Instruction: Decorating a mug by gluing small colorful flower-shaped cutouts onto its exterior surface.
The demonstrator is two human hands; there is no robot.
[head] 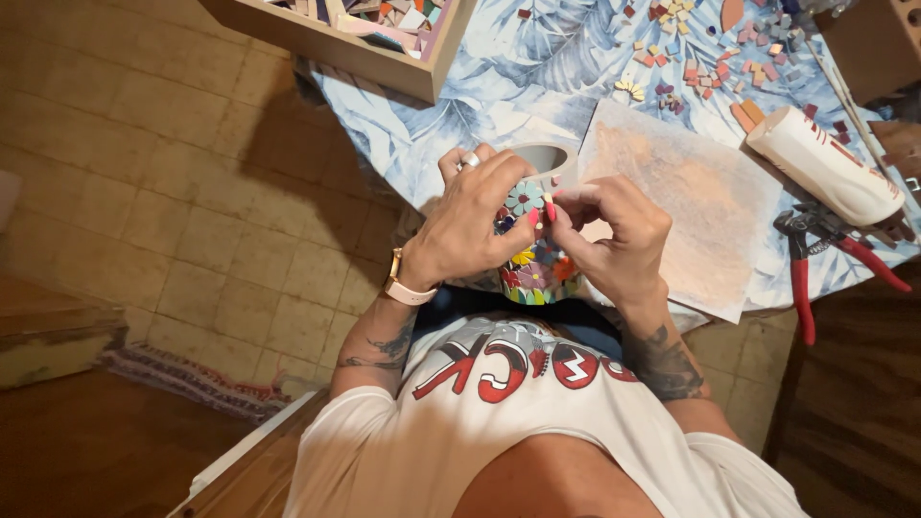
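Mosaic mug (537,264) held over table edge, just above lap, between both hands. Visible side mostly tiled with coloured flower pieces; rim (549,158) and inside bare white; far side hidden. Left hand (470,225) wraps mug, fingers curled on tiled wall. Right hand (614,235) fingertips pinch small piece at upper tiles. Loose tile bits (705,67), glue bottle (825,165), red nippers (815,245), paper sheet (691,206) lie on leaf-print cloth (460,125); wooden tray (355,43) sits at far edge.

Head view: looked steeply down from above, close over the table edge (576,58) and lap.
Facing: away from the wearer's chest.
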